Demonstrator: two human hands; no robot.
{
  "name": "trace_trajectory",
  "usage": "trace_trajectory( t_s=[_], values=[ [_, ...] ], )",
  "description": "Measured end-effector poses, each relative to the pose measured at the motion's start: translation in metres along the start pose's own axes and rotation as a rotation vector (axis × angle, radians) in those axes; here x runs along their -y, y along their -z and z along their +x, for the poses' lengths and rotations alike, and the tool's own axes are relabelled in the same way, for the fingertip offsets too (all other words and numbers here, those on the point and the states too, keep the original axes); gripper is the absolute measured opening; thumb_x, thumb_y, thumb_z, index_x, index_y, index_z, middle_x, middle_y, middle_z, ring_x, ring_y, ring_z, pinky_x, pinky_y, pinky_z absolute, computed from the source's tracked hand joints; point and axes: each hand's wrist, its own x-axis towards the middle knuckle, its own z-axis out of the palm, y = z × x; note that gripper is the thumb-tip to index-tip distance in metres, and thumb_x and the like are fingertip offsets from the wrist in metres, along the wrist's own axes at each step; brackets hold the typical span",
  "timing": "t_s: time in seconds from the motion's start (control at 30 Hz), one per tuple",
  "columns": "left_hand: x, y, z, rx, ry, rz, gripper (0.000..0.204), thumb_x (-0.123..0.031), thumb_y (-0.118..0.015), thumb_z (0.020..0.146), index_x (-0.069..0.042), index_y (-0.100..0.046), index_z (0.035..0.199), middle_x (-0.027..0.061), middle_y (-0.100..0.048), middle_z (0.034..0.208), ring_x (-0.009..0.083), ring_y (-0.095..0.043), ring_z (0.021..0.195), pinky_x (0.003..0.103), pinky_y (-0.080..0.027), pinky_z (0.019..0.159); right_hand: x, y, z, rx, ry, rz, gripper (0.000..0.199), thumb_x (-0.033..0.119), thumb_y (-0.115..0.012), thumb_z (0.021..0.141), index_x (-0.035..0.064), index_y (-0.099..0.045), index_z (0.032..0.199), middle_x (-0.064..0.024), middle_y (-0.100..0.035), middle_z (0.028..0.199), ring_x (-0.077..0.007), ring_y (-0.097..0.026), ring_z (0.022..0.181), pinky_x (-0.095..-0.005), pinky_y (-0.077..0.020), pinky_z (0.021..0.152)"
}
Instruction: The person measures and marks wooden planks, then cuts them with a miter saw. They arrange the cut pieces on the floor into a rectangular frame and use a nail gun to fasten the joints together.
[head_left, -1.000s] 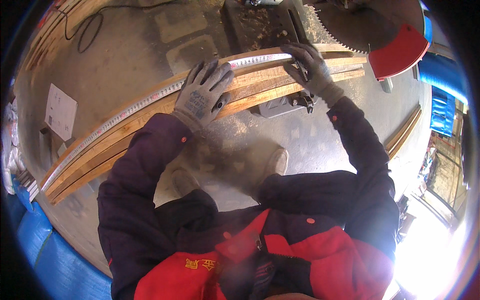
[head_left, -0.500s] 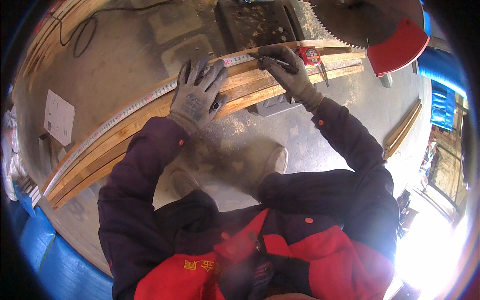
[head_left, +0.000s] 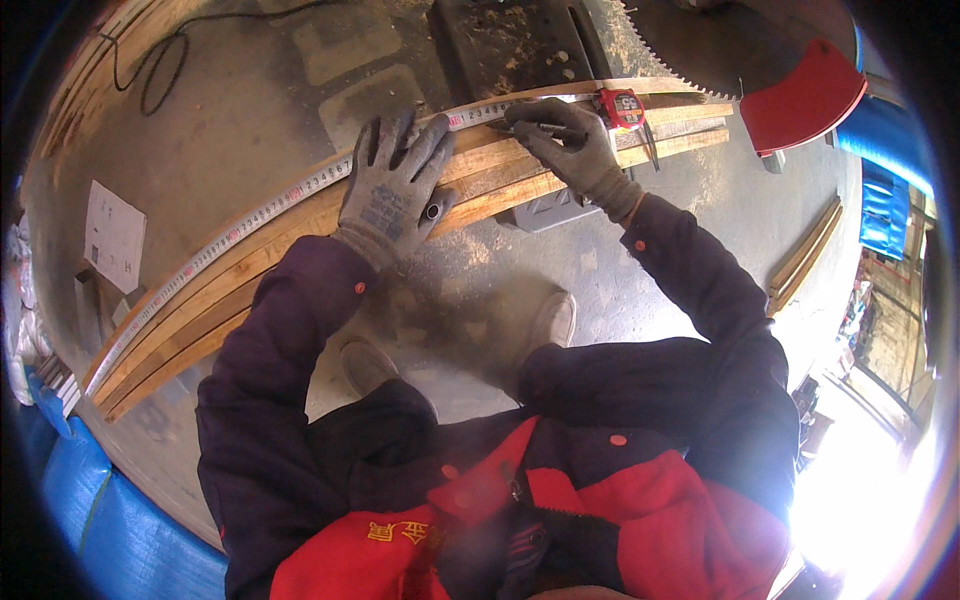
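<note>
Several long wooden strips [head_left: 487, 158] lie side by side across the view, bent by the lens. Along the far strip runs the white blade of a tape measure [head_left: 262, 213]; its red case [head_left: 624, 108] rests at the right end. My left hand [head_left: 392, 190], in a grey glove, lies with fingers spread over the strips and the near edge of the tape blade. My gloved right hand [head_left: 572, 146] is closed in a pinch on a thin pen [head_left: 548, 128], its dark tip over the wood just below the tape. The glove hides part of the pen.
A toothed circular saw blade [head_left: 690, 45] with a red guard [head_left: 805, 100] stands at the upper right, close to the strips' ends. A dark metal base [head_left: 510, 50] sits behind the strips. A paper sheet [head_left: 114, 235] and a dark cable [head_left: 180, 40] are at the left.
My right hand has shifted slightly, bringing the pen tip from the tape's edge nearer to me onto the wood. My left hand stays in place.
</note>
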Motion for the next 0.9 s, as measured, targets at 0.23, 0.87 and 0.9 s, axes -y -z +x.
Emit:
trace_trajectory(
  t_s=[0.23, 0.87, 0.9],
  values=[
    [0.001, 0.001, 0.000, 0.010, -0.003, -0.018, 0.065, -0.040, -0.060, 0.096, -0.005, -0.049, 0.150, 0.0131, -0.043, 0.157, 0.0397, -0.033, 0.147, 0.065, -0.023, 0.121, -0.004, -0.004, 0.002, 0.008, 0.005, 0.036, 0.028, 0.008, -0.073, 0.095, -0.0007, -0.069, 0.121, -0.0101, -0.074, 0.117, -0.0153, -0.071, 0.107, -0.0320, -0.0570, 0.101],
    [-0.001, 0.003, 0.003, 0.027, 0.020, -0.058, 0.065, -0.032, -0.067, 0.091, -0.006, -0.050, 0.148, 0.0122, -0.040, 0.161, 0.0418, -0.035, 0.147, 0.064, -0.022, 0.122, -0.014, -0.005, 0.004, -0.013, -0.006, 0.012, 0.023, 0.011, -0.074, 0.095, -0.0005, -0.070, 0.114, -0.0088, -0.074, 0.108, -0.0131, -0.071, 0.102, -0.0311, -0.0576, 0.098],
    [-0.001, 0.003, 0.003, 0.024, 0.015, -0.058, 0.065, -0.032, -0.068, 0.091, -0.006, -0.050, 0.148, 0.0121, -0.040, 0.160, 0.0418, -0.035, 0.147, 0.064, -0.022, 0.122, -0.015, -0.004, 0.003, 0.011, -0.019, -0.014, 0.021, 0.010, -0.072, 0.096, -0.0010, -0.069, 0.114, -0.0093, -0.074, 0.110, -0.0133, -0.070, 0.104, -0.0310, -0.0571, 0.099]
  ],
)
